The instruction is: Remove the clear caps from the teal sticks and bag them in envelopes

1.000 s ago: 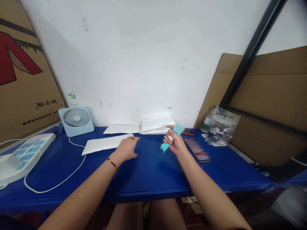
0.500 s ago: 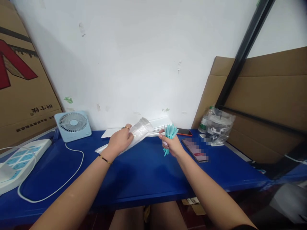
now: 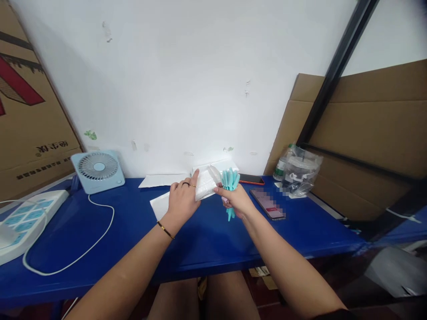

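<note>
My left hand (image 3: 184,196) is closed over a white, partly see-through plastic bag (image 3: 206,181), with its index finger stretched along the top. The far end of the bag is crumpled and reaches my right hand; its white lower end (image 3: 160,205) sticks out on the left, close above the table. In my right hand (image 3: 237,199) is a bundle of slim turquoise plastic sticks (image 3: 230,179), gripped upright in the fist. My right thumb points left and meets the edge of the bag. Whether it pinches the bag I cannot tell.
Behind my hands, white flat sheets or packs (image 3: 163,180) lie by the wall on the blue table (image 3: 207,240). Right are two phones (image 3: 268,204), a bottle (image 3: 279,169) and a bagged clear tub (image 3: 300,175). Left are a blue fan (image 3: 98,171), a power strip (image 3: 30,224) and its cable.
My left hand has moved right with the bag, bringing its far end against my right hand. The right hand keeps the turquoise bundle in nearly the same place. The view has shifted slightly.
</note>
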A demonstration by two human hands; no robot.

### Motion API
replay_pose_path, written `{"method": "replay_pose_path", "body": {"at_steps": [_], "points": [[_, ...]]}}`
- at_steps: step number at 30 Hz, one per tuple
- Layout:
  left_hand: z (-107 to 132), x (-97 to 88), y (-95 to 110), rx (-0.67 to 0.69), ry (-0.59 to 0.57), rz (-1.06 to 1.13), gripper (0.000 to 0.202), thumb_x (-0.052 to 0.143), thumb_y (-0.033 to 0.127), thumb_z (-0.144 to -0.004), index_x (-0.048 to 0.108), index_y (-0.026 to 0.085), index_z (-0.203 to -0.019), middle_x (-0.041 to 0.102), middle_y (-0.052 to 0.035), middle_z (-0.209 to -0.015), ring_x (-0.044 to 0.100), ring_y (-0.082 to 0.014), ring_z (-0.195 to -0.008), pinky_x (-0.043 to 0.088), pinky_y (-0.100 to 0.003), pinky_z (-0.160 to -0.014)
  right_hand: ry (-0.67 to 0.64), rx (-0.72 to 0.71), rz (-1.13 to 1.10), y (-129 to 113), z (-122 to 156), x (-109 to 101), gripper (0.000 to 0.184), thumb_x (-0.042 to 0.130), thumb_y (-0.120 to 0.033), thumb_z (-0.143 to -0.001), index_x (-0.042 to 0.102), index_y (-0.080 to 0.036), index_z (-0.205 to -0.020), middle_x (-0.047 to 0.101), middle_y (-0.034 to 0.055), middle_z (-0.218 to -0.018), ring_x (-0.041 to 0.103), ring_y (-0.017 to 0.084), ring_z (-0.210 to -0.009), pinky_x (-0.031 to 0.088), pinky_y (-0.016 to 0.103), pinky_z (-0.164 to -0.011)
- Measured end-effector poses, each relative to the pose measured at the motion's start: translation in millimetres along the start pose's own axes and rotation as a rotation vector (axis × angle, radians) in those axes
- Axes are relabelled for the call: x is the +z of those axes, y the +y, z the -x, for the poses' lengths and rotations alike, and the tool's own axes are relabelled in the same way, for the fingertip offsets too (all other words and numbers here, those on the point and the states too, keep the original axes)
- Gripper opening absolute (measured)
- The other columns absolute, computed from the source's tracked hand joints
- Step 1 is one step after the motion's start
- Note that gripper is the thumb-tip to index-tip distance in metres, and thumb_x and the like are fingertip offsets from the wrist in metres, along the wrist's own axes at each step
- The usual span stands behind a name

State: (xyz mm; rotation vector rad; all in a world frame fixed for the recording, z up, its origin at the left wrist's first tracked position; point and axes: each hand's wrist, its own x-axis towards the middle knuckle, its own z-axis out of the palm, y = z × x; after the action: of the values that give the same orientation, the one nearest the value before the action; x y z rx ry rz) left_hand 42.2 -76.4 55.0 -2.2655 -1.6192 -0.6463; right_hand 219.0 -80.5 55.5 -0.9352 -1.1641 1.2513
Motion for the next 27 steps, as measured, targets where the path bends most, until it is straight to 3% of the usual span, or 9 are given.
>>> {"method": "replay_pose_path", "body": {"at_steps": [3,5,7,10,12,15,20,22,27], "points": [[0.7,11.7,-2.1,-0.015,-0.093,0.025,0.079,0.058,0.018,-0.070,0.022,0.019,-0.140,0.059,-0.0120,-0.112,0.054,-0.0267,-0.103,0.031,-0.036,-0.087,0.066,-0.130,-0.278,-9.3,-0.9,-14.1,0.021,0.071,-0.032,-0.067,0.063,-0.015,-0.077,0.036,-0.0102,-0.036,0.028,0.004,-0.031,0.027,0.021,-0.034],[0.9,18.3,-2.5,0.020,-0.136,0.068,0.073,0.057,0.016,-0.069,0.029,0.022,-0.136,0.060,-0.0104,-0.112,0.054,-0.0256,-0.103,0.032,-0.035,-0.085,0.175,-0.221,-0.499,-12.3,-6.5,-25.4,0.020,0.067,-0.035,-0.071,0.059,-0.017,-0.067,0.040,-0.0083,-0.040,0.043,0.007,-0.038,0.043,0.024,-0.046],[1.4,22.8,0.0,0.076,-0.147,0.121,0.068,0.056,0.015,-0.069,0.035,0.024,-0.133,0.060,-0.0087,-0.113,0.055,-0.0247,-0.104,0.033,-0.035,-0.084,0.264,-0.228,-0.621,-9.1,-13.9,-33.7,0.024,0.068,-0.036,-0.071,0.055,-0.019,-0.061,0.047,-0.0062,-0.045,0.059,0.012,-0.055,0.050,0.028,-0.063],[2.5,24.9,7.6,0.145,-0.106,0.196,0.065,0.055,0.013,-0.068,0.039,0.027,-0.129,0.060,-0.0058,-0.115,0.055,-0.0239,-0.104,0.035,-0.035,-0.083,0.319,-0.164,-0.639,5.4,-23.2,-35.5,0.023,0.071,-0.037,-0.067,0.056,-0.020,-0.064,0.055,-0.0042,-0.050,0.066,0.019,-0.074,0.051,0.033,-0.073],[2.6,24.4,12.7,0.164,-0.077,0.244,0.064,0.054,0.013,-0.068,0.039,0.028,-0.129,0.059,-0.0046,-0.117,0.054,-0.0235,-0.106,0.036,-0.034,-0.084,0.303,-0.131,-0.619,15.8,-26.4,-30.3,0.024,0.070,-0.040,-0.068,0.059,-0.019,-0.066,0.062,-0.0006,-0.058,0.066,0.022,-0.081,0.051,0.036,-0.076],[1.4,23.6,17.4,0.159,-0.042,0.298,0.067,0.055,0.012,-0.066,0.039,0.025,-0.129,0.056,-0.0054,-0.122,0.052,-0.0234,-0.109,0.036,-0.034,-0.088,0.234,-0.133,-0.542,24.6,-25.4,-17.2,0.027,0.066,-0.045,-0.071,0.065,-0.018,-0.076,0.069,0.0057,-0.091,0.061,0.024,-0.098,0.049,0.038,-0.084],[-0.7,24.8,24.3,0.108,-0.009,0.299,0.069,0.059,0.017,-0.065,0.037,0.022,-0.131,0.056,-0.0081,-0.121,0.052,-0.0255,-0.108,0.036,-0.036,-0.090,0.151,-0.244,-0.190,25.5,-12.9,11.5,0.034,0.061,-0.045,-0.076,0.069,-0.021,-0.099,0.049,0.0034,-0.133,0.042,0.023,-0.124,0.036,0.036,-0.102],[-1.4,26.3,29.8,0.060,0.022,0.274,0.063,0.060,0.022,-0.068,0.040,0.019,-0.128,0.058,-0.0103,-0.117,0.051,-0.0274,-0.108,0.036,-0.038,-0.090,0.128,-0.278,-0.065,24.3,-8.4,24.4,0.034,0.062,-0.043,-0.076,0.068,-0.022,-0.102,0.049,0.0035,-0.133,0.040,0.022,-0.125,0.034,0.035,-0.104],[-6.5,32.1,37.0,-0.037,0.028,0.307,0.032,0.047,0.023,-0.080,0.055,0.014,-0.109,0.064,-0.0135,-0.100,0.057,-0.0288,-0.097,0.040,-0.038,-0.081,0.078,-0.248,0.148,13.4,-6.9,45.7,0.034,0.064,-0.043,-0.074,0.067,-0.019,-0.097,0.064,0.0065,-0.104,0.056,0.021,-0.104,0.043,0.035,-0.094]]}}
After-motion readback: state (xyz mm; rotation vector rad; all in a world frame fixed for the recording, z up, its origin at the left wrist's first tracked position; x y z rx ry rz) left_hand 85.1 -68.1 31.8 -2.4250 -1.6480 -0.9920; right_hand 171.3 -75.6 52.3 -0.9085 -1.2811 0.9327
